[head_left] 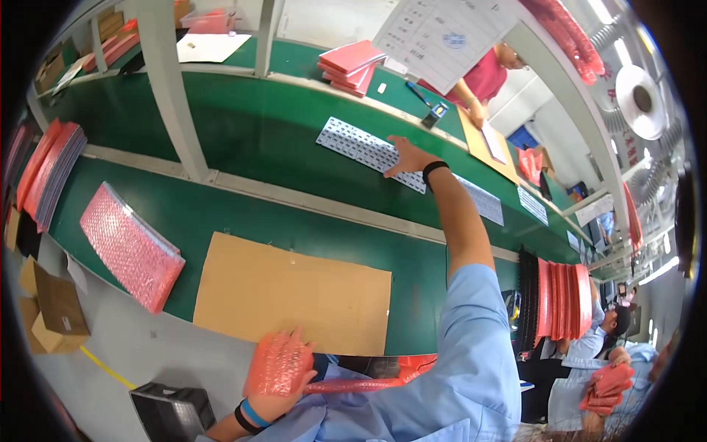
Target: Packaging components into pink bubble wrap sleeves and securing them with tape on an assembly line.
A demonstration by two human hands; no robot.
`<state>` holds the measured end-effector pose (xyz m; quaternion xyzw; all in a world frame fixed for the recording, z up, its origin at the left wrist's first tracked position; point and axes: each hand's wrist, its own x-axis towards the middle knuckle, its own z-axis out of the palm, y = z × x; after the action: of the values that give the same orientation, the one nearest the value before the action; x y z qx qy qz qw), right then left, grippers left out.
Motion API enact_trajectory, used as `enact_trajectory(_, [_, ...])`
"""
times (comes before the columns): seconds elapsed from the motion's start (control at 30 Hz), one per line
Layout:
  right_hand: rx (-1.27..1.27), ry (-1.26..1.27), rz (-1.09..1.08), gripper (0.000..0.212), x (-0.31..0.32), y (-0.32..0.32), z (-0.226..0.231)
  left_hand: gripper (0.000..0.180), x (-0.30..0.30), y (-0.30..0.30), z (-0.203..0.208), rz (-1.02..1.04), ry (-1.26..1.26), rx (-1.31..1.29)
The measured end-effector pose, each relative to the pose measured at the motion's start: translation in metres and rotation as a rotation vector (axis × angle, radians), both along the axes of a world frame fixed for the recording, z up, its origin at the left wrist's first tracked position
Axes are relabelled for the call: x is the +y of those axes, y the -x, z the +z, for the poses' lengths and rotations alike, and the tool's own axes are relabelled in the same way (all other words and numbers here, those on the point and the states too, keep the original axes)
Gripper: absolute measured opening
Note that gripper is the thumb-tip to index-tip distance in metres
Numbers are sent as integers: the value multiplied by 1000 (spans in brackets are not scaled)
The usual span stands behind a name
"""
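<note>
Between the green conveyor's (258, 125) long edges: white keyboard (353, 144), R hand (414, 158) spread astride, firm hold can't be told; best pinched evenly, both sides. L hand (286, 377) w/ pink bubble wrap (272, 353), grip unclear.

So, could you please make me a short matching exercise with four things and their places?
1. Right hand
2. Cardboard sheet
3. Black crate
4. White roll

A. On the grey floor
B. High up at the right of the picture
C. Spread over a white keyboard panel
D. Flat on the green table

Pairs: 1-C, 2-D, 3-A, 4-B
</note>
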<state>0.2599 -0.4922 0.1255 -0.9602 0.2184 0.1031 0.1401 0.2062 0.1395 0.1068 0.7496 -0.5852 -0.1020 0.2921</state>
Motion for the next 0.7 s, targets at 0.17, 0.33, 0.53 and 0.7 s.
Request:
enact_trajectory(0.17, [-49,26,38,126,-6,-1,-23,59,-22,7,8,4,-144,-183])
enact_trajectory(0.33, [-73,64,105,123,-19,-9,-29,55,-45,4,-16,36,-171,-302])
enact_trajectory(0.53, [-93,118,127,121,-18,-21,-34,47,-58,-26,-6,-109,-149,-183])
enact_trajectory(0.7, [-103,112,113,121,-22,-21,-52,36,-55,-47,-6,-290,-219,-22])
